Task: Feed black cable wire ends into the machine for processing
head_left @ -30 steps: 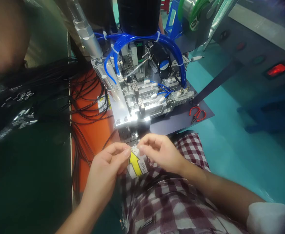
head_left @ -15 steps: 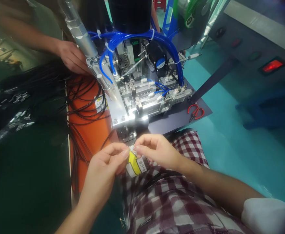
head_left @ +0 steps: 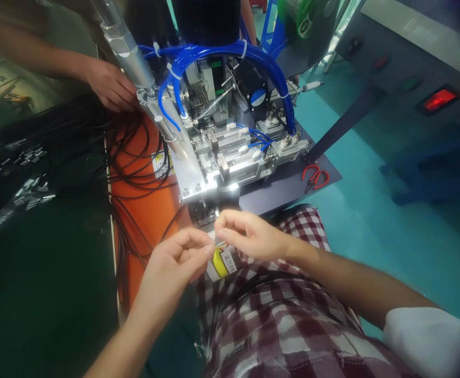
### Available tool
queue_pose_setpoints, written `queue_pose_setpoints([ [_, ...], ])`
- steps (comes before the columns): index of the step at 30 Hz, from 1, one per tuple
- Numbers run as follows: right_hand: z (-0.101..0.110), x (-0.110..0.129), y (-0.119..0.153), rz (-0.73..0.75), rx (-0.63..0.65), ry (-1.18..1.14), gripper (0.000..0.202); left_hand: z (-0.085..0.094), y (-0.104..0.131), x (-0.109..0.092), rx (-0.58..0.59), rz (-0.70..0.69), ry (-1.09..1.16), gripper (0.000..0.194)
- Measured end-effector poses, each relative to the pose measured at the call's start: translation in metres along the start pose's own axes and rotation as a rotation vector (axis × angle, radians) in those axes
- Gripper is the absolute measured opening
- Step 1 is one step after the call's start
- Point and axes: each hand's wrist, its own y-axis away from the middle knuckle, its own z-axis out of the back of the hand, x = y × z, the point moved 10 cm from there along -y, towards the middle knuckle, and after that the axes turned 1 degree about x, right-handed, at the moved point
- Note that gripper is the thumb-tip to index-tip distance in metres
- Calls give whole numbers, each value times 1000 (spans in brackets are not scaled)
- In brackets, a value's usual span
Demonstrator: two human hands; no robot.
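Thin coloured wires (head_left: 221, 244) show between my two hands, in front of the metal machine (head_left: 233, 157). My left hand (head_left: 178, 260) pinches the wires with thumb and index finger. My right hand (head_left: 249, 233) is closed beside it, thumb against fingers at the wire ends; whether it grips them is hidden. Just below the fingertips is a white label with a yellow arrow (head_left: 221, 265).
Black cables (head_left: 129, 157) lie across the orange surface (head_left: 159, 210). Another person's hand (head_left: 114, 86) is at the upper left. Red-handled pliers (head_left: 315, 178) rest on the machine's base plate. A grey control box (head_left: 419, 68) stands right.
Both hands have shifted slightly, and the coloured wire ends now show more plainly between them. The other person's hand has moved a little up and left.
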Motion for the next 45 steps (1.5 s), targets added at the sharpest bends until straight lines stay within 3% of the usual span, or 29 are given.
queue_pose_setpoints([
  [5,1,15,-6,90,94,163,14,-1,0,-2,-4,19,-26,37],
  [8,10,13,-7,68,-12,144,15,2,-1,-4,-71,13,-2,36],
  [12,16,-6,0,-73,-192,-12,16,4,-1,-6,-139,6,57,32],
  [19,8,-17,6,-161,-318,-130,14,2,-1,-6,-145,-11,64,31],
  [24,2,-16,3,-176,-335,-254,17,2,2,-7,-178,-37,118,29],
  [27,4,-12,4,-128,-376,-240,16,1,3,-10,-187,-59,184,29],
  [31,12,21,13,113,-450,156,12,1,5,-8,-185,-53,167,32],
  [34,11,30,15,175,-437,297,14,2,5,-5,-182,-53,96,31],
  [40,11,-11,5,-90,-336,-42,15,1,0,-9,-194,-87,161,28],
  [45,15,-3,2,-75,-295,54,21,0,-3,-15,-197,-100,175,27],
])
